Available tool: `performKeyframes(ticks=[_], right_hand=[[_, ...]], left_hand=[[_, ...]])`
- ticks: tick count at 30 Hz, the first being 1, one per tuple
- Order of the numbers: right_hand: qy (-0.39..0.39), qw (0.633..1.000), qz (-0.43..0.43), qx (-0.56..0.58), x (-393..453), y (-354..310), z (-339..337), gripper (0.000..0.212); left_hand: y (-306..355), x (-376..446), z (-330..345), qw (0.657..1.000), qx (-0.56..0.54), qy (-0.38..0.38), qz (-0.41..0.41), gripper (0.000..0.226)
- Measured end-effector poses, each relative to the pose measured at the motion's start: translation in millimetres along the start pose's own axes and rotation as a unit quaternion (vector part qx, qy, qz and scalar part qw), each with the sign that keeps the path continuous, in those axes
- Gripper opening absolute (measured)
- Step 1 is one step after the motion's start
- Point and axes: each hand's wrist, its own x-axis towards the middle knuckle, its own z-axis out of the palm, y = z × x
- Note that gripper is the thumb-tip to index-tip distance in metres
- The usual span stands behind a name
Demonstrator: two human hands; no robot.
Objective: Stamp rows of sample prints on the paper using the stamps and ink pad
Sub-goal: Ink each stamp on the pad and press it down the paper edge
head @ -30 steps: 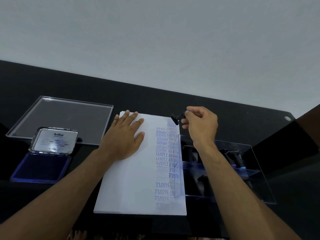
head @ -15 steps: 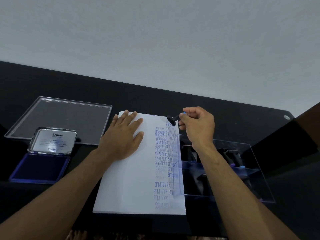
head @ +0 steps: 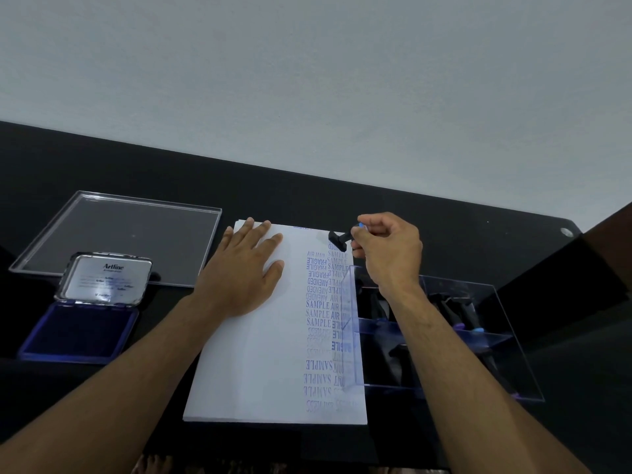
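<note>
**Stamp held over top of print-filled sheet**

Centre frame: a white paper (head: 260,336) stack lies on a black table (head: 410,213), its right side covered w/ two columns of blue prints (head: 323,313) reading SAMPLE, AIR MAIL, FRAGILE, AMENDED, some upside down, some faint. The left hand (head: 244,271) lies flat on the upper left part of the sheet, fingers straight and slightly spread, palm down, pressing the paper. The right hand (head: 390,251), upper centre-right, has its fingers curled round the handle of a small black stamp (head: 338,239), pinching it near a blue tip; the stamp's head sits at the top right corner of the sheet, above the right-hand column. Cannot tell whether it touches the paper. Hands are apart, w/ the print columns between them.

Left of frame: an open ink pad (head: 78,333), blue pad showing, silver "Artline" lid (head: 106,278) tipped up behind it. Behind that, upper left, a clear flat tray (head: 136,230). Right of frame: a clear plastic box (head: 478,340) w/ dividers holding more dark-handled stamps (head: 458,313); its left wall overlaps the sheet's right edge. Grey wall (head: 307,80) fills the top half.
</note>
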Motion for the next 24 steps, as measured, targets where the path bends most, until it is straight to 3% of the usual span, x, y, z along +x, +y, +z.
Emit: performKeyframes(ticks=[9, 13, 24], right_hand=[[-0.004, 1.0, -0.006, -0.003, -2, -3, -1, 0.014], [-0.009, 1.0, -0.013, -0.002, -9, -9, 2, 0.014], [-0.101, 0.992, -0.07, -0.032, -61, -46, 51, 0.015]], left_hand=[[2, -1, -4, 1.0, 0.007, -0.003, 0.004, 0.082], [6, -2, -11, 1.0, 0.024, 0.015, 0.003, 0.072], [-28, -72, -50, 0.997, -0.014, 0.046, -0.058, 0.076]])
